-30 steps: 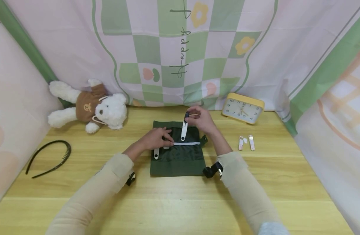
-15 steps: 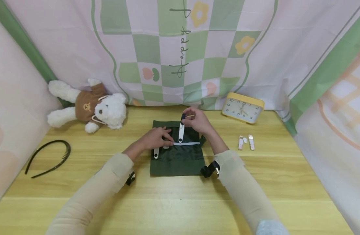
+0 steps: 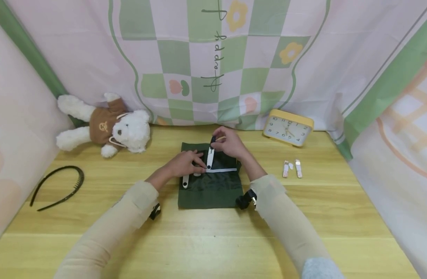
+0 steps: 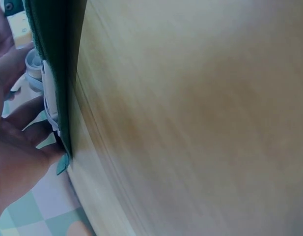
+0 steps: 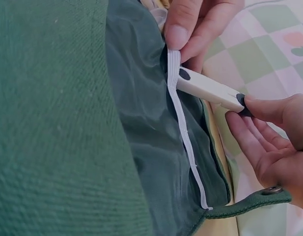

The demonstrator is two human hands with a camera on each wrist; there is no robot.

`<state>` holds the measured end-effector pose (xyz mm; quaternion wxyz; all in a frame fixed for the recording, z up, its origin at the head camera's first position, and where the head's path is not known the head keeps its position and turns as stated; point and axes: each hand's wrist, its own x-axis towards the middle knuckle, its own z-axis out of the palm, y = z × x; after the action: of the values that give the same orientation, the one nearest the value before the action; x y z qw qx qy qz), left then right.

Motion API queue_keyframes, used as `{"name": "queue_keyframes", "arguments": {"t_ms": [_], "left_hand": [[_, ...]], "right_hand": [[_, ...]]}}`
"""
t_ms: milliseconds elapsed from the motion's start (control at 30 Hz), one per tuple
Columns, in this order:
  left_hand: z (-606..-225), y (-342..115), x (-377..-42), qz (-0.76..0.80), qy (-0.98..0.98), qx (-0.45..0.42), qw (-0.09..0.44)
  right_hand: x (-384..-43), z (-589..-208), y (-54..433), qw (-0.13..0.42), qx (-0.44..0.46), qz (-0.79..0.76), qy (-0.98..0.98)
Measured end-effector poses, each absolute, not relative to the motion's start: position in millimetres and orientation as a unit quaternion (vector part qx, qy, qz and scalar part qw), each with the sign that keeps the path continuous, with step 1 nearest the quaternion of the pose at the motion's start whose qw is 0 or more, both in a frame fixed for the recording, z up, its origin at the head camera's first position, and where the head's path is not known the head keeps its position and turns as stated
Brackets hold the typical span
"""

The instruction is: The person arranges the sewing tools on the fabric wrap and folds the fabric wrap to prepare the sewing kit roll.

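A dark green fabric roll pouch (image 3: 210,199) lies unfolded on the table, a white elastic band (image 5: 182,125) running across its dark lining. My left hand (image 3: 186,163) pinches this band between thumb and fingers near its left part. My right hand (image 3: 230,143) holds a slim white tool (image 5: 210,89) by its black end, between thumb and fingers. The tool slants down, its lower end with a black dot right at the band, close to the left fingertips. Its exact kind is unclear. Another white piece (image 3: 185,182) with a black dot sits at the pouch's left, partly under my left hand.
Two small clippers, a left one (image 3: 285,169) and a right one (image 3: 298,169), lie at the right with a small white piece between them. A yellow clock (image 3: 288,128) stands behind. To the left are a white plush toy (image 3: 105,126) and a black headband (image 3: 81,182).
My right hand has moved left with the white tool, bringing its lower end from over the lining to the band beside my left fingertips. The left hand has stayed in place.
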<state>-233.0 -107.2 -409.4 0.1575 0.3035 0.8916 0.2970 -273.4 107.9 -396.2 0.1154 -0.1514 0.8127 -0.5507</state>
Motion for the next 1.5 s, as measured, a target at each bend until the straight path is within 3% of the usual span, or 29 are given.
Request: {"name": "queue_keyframes", "arguments": {"t_ms": [433, 900, 1500], "left_hand": [[-408.3, -107.1, -231.9, 0.3, 0.894, 0.293, 0.158], [-408.6, -106.3, -232.0, 0.304, 0.895, 0.287, 0.154], [-408.0, -104.1, -231.3, 0.298, 0.898, 0.287, 0.152]], "right_hand": [[-275.7, -394.2, 90.7, 0.17, -0.169, -0.447, 0.862], [-273.6, -400.3, 96.8, 0.217, -0.169, -0.497, 0.823], [-269.0, -402.5, 102.9, 0.231, -0.2, -0.468, 0.829]]}}
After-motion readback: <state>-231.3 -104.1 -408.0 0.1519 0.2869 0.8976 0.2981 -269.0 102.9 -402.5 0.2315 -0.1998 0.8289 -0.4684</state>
